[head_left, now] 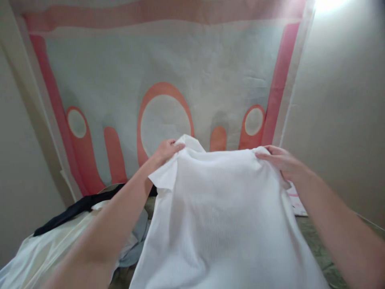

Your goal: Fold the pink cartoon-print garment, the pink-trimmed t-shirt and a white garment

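Note:
A white short-sleeved shirt (225,216) hangs stretched between my two hands in the middle of the view, its lower edge out of frame. My left hand (167,151) pinches it at the left shoulder, where a small fold of cloth stands up and the sleeve droops below. At the other shoulder, my right hand (279,158) grips the cloth with the thumb on the near side. Fine ribbing shows on the shirt's front, with soft creases lower down.
At the lower left lies a pile of clothes (57,245), cream and grey with a black garment (78,208) on top. A dark green patterned cover (325,245) shows at right, near a white and pink item (296,200). Behind stands a wall hanging (210,72) with pink-orange shapes.

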